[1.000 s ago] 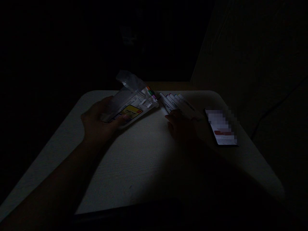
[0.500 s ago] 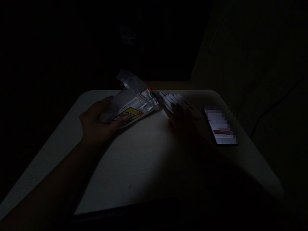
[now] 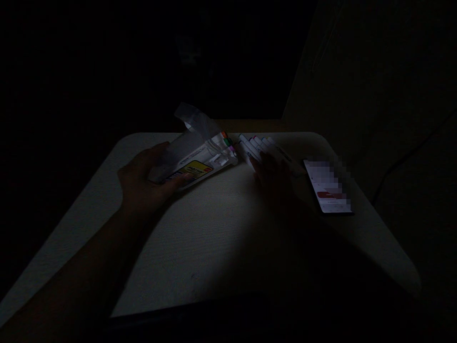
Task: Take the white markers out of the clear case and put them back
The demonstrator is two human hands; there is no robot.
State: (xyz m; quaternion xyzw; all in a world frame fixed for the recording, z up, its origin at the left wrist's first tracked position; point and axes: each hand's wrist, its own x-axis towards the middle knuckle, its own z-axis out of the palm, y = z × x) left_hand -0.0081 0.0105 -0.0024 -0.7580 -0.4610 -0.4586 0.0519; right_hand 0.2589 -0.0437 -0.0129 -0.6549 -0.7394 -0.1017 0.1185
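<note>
My left hand point(image 3: 150, 174) is wrapped round a clear plastic marker pouch point(image 3: 194, 155) with a yellow and dark label, tilted over the table. Its flap stands up at the top, and orange, green and purple marker ends show at its right end. To the right of the pouch, several white markers point(image 3: 255, 145) with coloured ends lie side by side on the table. My right hand point(image 3: 273, 178) rests against their near part with its fingers apart. Deep shadow hides much of that hand and the markers beneath it.
A phone point(image 3: 330, 190) with a lit screen lies on the right side of the pale table point(image 3: 178, 238). A dark object point(image 3: 185, 314) crosses the table's near edge. Beyond the table the room is almost black, and a cable point(image 3: 403, 162) runs at the right.
The loose markers and my right hand have shifted slightly to the right, away from the pouch. My left hand keeps its hold on the pouch, almost unmoved.
</note>
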